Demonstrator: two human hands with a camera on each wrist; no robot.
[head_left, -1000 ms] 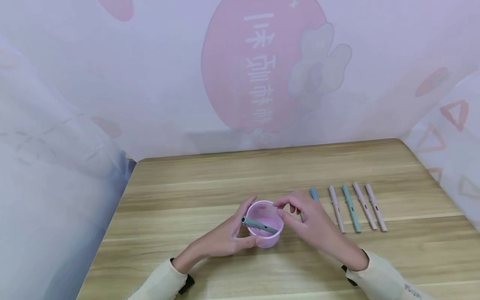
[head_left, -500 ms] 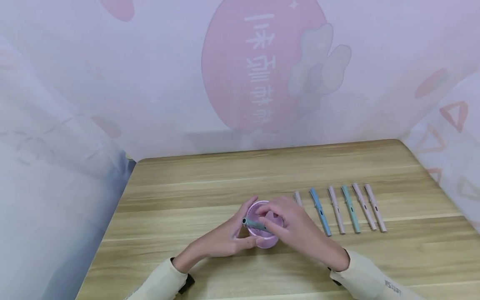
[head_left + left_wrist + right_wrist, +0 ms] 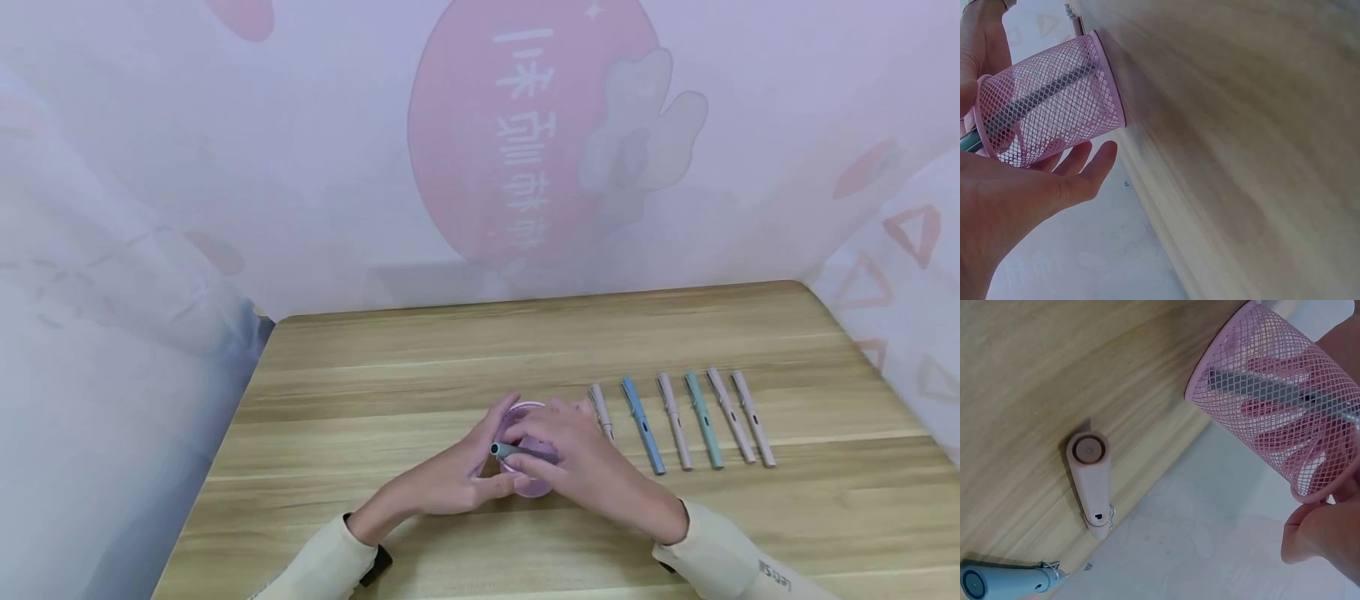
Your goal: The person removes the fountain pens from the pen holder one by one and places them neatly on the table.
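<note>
Head view: your right hand (image 3: 592, 467) has moved from beside the pink mesh cup (image 3: 525, 483) to over its mouth, fingers closing on the grey pen (image 3: 517, 452) leaning inside; your left hand (image 3: 450, 479) steadies the cup on the table (image 3: 450, 367). Six pens (image 3: 678, 421) lie alongside.

Left wrist: fingers relaxed against the mesh.

Right wrist: the pinch is cut off.
</note>
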